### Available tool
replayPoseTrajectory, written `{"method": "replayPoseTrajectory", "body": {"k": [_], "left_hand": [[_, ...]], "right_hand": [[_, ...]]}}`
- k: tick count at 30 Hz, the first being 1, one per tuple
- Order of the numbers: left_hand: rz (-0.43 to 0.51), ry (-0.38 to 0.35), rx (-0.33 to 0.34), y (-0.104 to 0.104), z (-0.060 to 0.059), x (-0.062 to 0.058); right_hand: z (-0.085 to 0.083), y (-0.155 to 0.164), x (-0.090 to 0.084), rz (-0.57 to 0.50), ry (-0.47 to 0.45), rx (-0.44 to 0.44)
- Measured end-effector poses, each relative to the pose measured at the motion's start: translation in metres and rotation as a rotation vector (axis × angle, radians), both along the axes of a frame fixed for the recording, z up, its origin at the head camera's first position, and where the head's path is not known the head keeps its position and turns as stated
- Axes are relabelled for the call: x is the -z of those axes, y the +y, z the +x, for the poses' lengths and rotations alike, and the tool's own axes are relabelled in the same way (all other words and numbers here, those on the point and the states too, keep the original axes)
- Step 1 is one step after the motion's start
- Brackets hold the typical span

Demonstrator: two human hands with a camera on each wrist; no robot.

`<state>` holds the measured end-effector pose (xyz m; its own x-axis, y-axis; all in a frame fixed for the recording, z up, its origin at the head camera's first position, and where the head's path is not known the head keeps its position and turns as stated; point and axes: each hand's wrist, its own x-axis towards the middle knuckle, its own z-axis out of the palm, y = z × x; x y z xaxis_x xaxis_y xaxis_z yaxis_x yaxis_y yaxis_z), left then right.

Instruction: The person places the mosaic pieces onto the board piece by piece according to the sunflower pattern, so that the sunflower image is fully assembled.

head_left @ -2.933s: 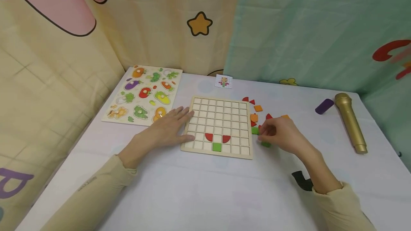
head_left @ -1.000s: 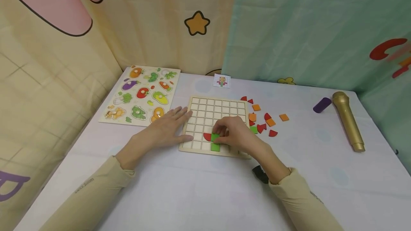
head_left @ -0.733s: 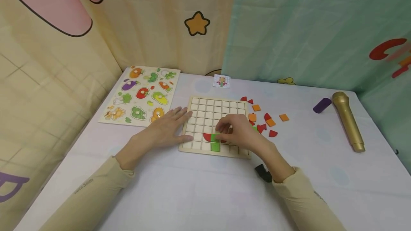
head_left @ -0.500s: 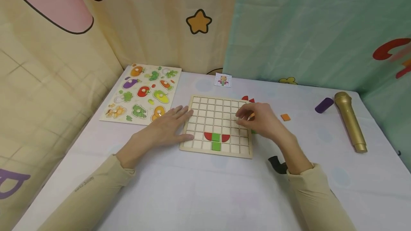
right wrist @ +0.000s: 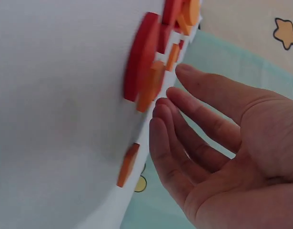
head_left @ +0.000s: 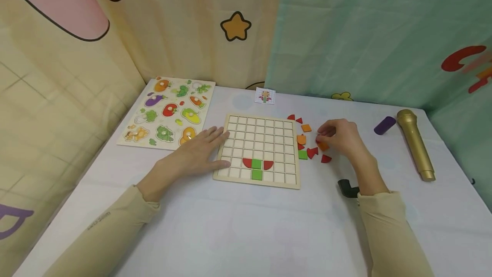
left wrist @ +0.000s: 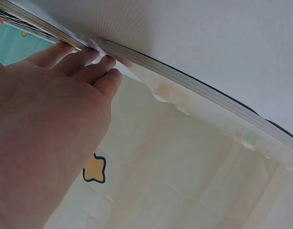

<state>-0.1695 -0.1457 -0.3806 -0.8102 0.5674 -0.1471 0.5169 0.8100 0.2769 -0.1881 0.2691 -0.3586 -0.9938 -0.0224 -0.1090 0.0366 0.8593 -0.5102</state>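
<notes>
A wooden grid board [head_left: 265, 151] lies on the table. In its lower cells sit two green squares [head_left: 256, 169], one above the other, with a red quarter-circle [head_left: 268, 165] on either side of the upper one. My left hand [head_left: 200, 151] lies at the board's left edge, fingers extended and touching its frame. Right of the board, my right hand [head_left: 340, 138] hovers over loose pieces, bent fingers close to an orange square [head_left: 324, 146]. In the right wrist view, its thumb and fingertips [right wrist: 184, 71] stand apart with nothing visible between them.
Several red, orange and green pieces [head_left: 303, 154] are scattered beside the board. A pattern card [head_left: 265, 96] lies behind it and a vegetable peg puzzle [head_left: 173, 112] at left. To the right are a purple cylinder [head_left: 385, 125], a gold microphone [head_left: 416, 145] and a black bent object [head_left: 347, 189].
My right hand picked up a green square, set it between the red quarter-circles, let go and moved right to the loose pieces. The left hand stays at the board's edge.
</notes>
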Motion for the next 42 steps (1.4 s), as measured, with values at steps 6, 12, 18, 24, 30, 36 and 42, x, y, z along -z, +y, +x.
{"method": "replayPoseTrajectory", "body": {"k": [6,12,18,24,30,36,42], "left_hand": [[-0.002,0.000,0.008,0.000,0.000,-0.001],[0.002,0.005,0.009,0.000,0.001,-0.001],[0.002,-0.001,0.003,-0.001,0.000,0.001],[-0.002,-0.007,0.000,0.000,0.001,0.000],[-0.005,0.003,0.002,0.000,0.000,0.000],[0.002,0.000,0.011,0.002,-0.001,0.000],[-0.013,0.001,0.003,0.001,0.000,0.000]], "right_hand": [[-0.001,-0.002,0.009,-0.011,-0.034,0.039],[0.000,-0.003,0.010,-0.037,-0.035,0.063],[0.001,-0.003,0.009,-0.051,-0.012,0.086],[0.005,-0.008,-0.002,-0.075,0.024,0.059],[0.011,-0.030,-0.014,-0.115,0.067,0.017],[0.014,-0.056,-0.013,-0.141,0.110,-0.043],[0.016,-0.093,-0.011,-0.192,0.105,-0.175]]}}
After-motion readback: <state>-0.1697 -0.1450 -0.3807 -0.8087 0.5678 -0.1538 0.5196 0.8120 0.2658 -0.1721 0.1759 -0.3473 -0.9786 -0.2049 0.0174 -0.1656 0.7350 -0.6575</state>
